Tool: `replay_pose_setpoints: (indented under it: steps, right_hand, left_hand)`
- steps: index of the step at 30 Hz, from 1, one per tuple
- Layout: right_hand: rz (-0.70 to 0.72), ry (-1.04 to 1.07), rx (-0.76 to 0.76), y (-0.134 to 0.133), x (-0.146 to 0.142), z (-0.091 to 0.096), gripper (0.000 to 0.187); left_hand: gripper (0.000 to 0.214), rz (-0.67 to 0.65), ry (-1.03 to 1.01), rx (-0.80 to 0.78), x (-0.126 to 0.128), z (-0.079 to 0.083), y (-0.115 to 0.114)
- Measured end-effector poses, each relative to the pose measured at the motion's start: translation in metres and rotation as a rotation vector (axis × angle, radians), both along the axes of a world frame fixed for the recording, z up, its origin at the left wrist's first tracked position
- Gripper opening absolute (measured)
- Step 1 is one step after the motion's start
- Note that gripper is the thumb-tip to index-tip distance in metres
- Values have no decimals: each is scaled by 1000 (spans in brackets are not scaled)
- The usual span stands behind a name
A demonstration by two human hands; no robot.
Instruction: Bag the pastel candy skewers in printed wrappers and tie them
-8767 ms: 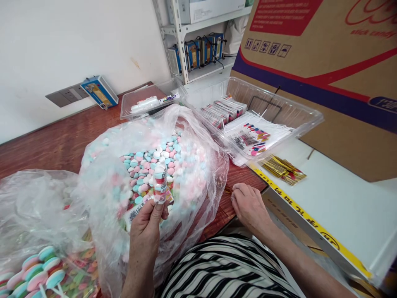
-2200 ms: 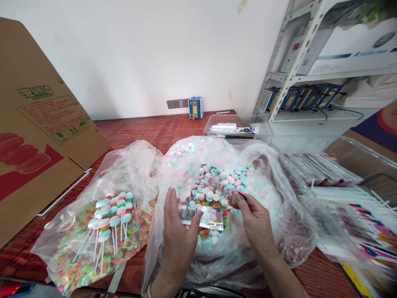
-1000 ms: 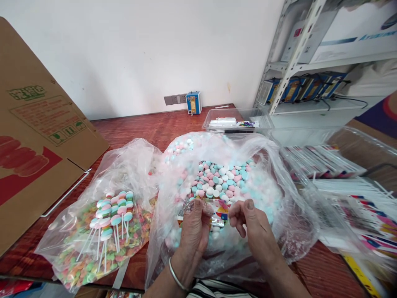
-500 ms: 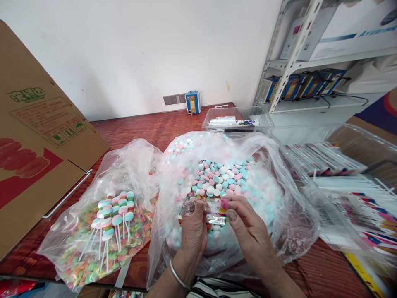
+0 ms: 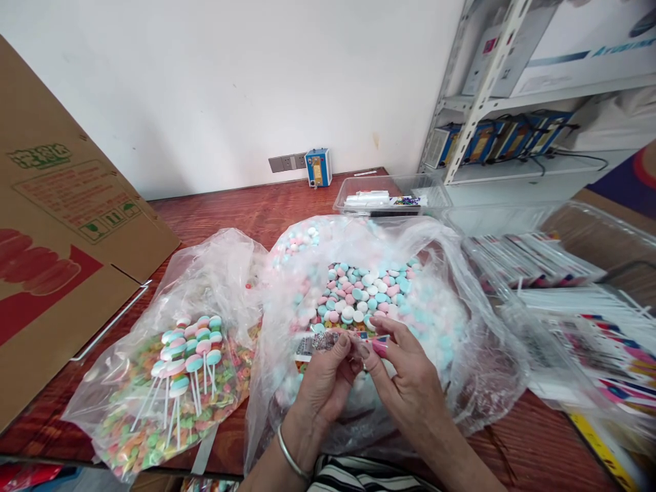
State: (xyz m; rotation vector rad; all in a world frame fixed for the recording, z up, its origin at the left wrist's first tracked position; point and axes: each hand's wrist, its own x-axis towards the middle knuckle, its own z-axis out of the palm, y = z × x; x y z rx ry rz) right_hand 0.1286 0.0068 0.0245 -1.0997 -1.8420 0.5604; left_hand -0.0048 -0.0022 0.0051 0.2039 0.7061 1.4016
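My left hand [image 5: 328, 376] is closed with thumb and fingers pinching a small printed clear wrapper [image 5: 312, 344]. Opposite it, my right hand [image 5: 404, 365] pinches the wrapper's other end, where a pink patch shows. Both sets of fingertips almost meet and cover the wrapper's middle, so I cannot tell what is inside. Below and behind the hands lies a large clear bag [image 5: 287, 301], opened over many round candies [image 5: 359, 290] in pink, blue and white. A few orange and green candies show just under the wrapper.
At left, several candy lollipops [image 5: 187, 348] on white sticks lie on a bag of colourful ring candies [image 5: 138, 437]. A cardboard box [image 5: 66, 225] stands beyond. To the right are a clear bin [image 5: 512, 301] of printed wrappers and white sticks; behind, a plastic tray [image 5: 392, 188].
My hands have drawn closer together on the wrapper, and its right part is now bunched between my fingers. The lollipops and bags have stayed where they were.
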Motion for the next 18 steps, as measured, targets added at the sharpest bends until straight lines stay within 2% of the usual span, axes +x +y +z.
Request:
replay_pose_setpoints:
  steps: [2,5,12,18]
  right_hand:
    - [9,-31,33,-2,1,3,16]
    - [80,29,17,-4,1,12,16]
    - [126,174,89,-12,2,33,20]
    - [149,221,97,-15,5,38,21]
  left_hand:
    - [25,-14,-81,-42,-2,-5,0]
    - [22,-4,-165,-58,-5,-8,0]
    - [25,-41,-342,-29,-10,-4,-1]
    - [23,-29,-385,23,-15,-2,-1]
